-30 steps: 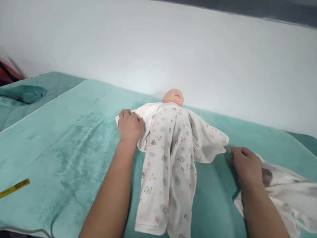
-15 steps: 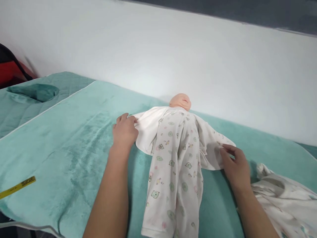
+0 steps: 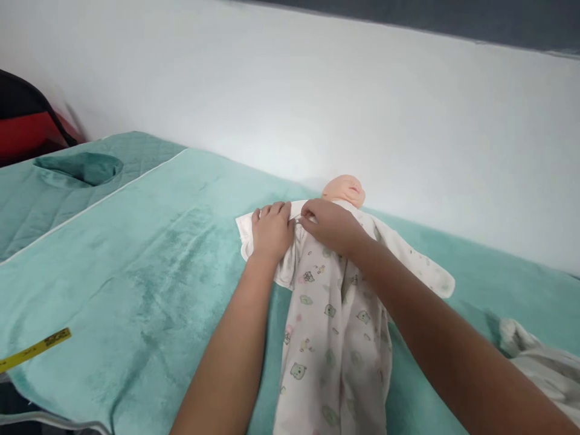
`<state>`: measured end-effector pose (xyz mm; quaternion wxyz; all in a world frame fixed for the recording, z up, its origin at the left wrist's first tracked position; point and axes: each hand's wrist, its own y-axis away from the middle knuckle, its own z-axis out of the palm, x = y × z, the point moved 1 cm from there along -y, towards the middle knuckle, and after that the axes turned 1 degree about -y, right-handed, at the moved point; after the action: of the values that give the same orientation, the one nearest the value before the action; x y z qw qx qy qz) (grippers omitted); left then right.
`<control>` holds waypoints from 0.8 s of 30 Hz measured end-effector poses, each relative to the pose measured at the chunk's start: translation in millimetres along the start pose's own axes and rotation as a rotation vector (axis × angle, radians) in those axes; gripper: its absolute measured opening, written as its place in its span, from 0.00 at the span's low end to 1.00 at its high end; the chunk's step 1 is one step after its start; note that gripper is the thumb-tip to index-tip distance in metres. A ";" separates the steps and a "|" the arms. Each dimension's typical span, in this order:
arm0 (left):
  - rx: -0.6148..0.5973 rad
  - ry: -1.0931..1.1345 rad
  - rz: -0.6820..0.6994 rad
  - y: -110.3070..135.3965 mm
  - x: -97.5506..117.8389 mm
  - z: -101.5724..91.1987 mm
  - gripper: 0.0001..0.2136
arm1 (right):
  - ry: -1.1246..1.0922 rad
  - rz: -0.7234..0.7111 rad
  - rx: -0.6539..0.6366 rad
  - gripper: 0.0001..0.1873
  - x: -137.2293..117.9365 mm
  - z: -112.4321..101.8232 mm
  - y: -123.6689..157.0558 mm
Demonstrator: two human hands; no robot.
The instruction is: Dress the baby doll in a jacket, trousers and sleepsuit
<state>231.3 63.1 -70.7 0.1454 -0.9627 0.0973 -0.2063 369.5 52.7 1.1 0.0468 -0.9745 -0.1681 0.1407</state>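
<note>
A baby doll (image 3: 347, 188) lies on its back with its head towards the wall, dressed in a white baby romper (image 3: 335, 338) printed with green and pink animal faces. At the romper's chest, on the left side, my right hand (image 3: 333, 225) pinches the cloth edge between thumb and fingers. Close beside it, my left hand (image 3: 272, 232) is on the sleeve side, fingers bent over the cloth and thumb near the same edge. The left sleeve end pokes out beyond it. The right sleeve lies stretched out. My right forearm crosses over the doll's body and hides part of it.
A teal padded bed cover (image 3: 149, 266) lies beneath, with a face hole (image 3: 84, 169) at the far left. A yellow tape strip (image 3: 38, 348) is at the left edge. Crumpled printed clothing (image 3: 544, 362) lies at right. A white wall (image 3: 254, 103) stands behind.
My right hand has let go of the right side and crossed to the left chest. My left hand has moved right over the cloth. The right flap no longer lies spread out.
</note>
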 end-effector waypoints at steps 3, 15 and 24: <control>-0.004 -0.006 -0.033 -4.9 -6.8 -3.5 0.17 | 0.142 0.003 -0.082 0.05 4.0 0.3 -0.2; 0.018 -0.012 -0.216 -9.1 -7.1 -11.7 0.16 | 0.131 -0.205 -0.254 0.19 11.4 5.7 -43.5; 0.020 -0.025 -0.210 -10.0 -8.3 -9.7 0.17 | 0.359 -0.212 -0.354 0.19 10.8 13.2 -63.0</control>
<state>221.1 72.2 -62.2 0.1339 -0.9686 -0.0079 -0.2095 355.7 116.1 -5.5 -0.0808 -0.9539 -0.2800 -0.0713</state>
